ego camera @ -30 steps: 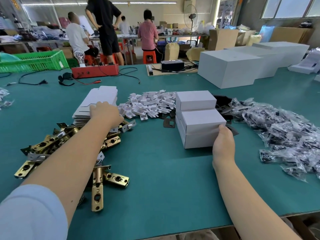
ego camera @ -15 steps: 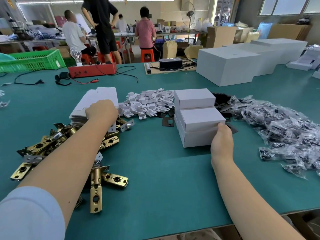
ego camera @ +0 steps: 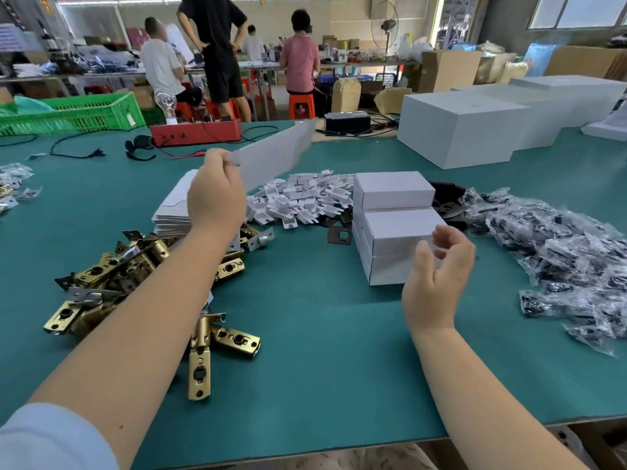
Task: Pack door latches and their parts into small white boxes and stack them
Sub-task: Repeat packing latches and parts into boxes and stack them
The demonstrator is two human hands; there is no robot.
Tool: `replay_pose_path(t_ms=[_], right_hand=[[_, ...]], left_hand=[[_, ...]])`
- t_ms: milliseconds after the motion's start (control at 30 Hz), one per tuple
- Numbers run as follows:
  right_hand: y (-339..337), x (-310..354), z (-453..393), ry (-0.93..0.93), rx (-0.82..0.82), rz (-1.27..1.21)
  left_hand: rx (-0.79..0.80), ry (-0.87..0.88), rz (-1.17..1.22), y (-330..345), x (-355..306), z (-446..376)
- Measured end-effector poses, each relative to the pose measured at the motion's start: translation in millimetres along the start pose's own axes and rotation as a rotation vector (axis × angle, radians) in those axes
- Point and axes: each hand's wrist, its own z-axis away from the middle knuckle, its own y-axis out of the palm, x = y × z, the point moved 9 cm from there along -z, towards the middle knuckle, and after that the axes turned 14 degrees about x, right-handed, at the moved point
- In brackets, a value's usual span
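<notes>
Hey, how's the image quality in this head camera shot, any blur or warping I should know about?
Head view: the flat box blank pinched by the left hand is smeared by motion blur, as are the right hand fingers; the brass latches and stacked white boxes stay sharp; wide-angle distortion bends the table edge; lighting is even, shadows soft.

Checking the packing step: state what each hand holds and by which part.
The left hand pinches a flat white box blank by its near end, lifted off the table. The right hand holds nothing; its fingers are loosely curled just in front of the stacked white boxes.
</notes>
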Motion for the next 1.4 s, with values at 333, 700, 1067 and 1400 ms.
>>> replay_pose_path(t_ms=[333, 700, 1067, 1400], right_hand=[[90.6, -6.1, 30.1, 0.225, 0.691, -0.197], [59.7, -10.2, 18.6, 0.268, 0.46, -0.317], [71.3, -8.4, 27.0, 0.285, 0.604, -0.241], [71.6, -7.0, 23.2, 0.222, 0.645, -0.198]], left_hand=[[0.328, -0.354, 1.229, 80.2, -12.6, 100.4], [0.527, -0.366, 0.971, 103.3, -15.1, 137.9], [0.54, -0.154, 0.691, 98.2, -31.8, 136.5], [0.557, -0.115, 0.766, 101.3, -27.4, 137.6]])
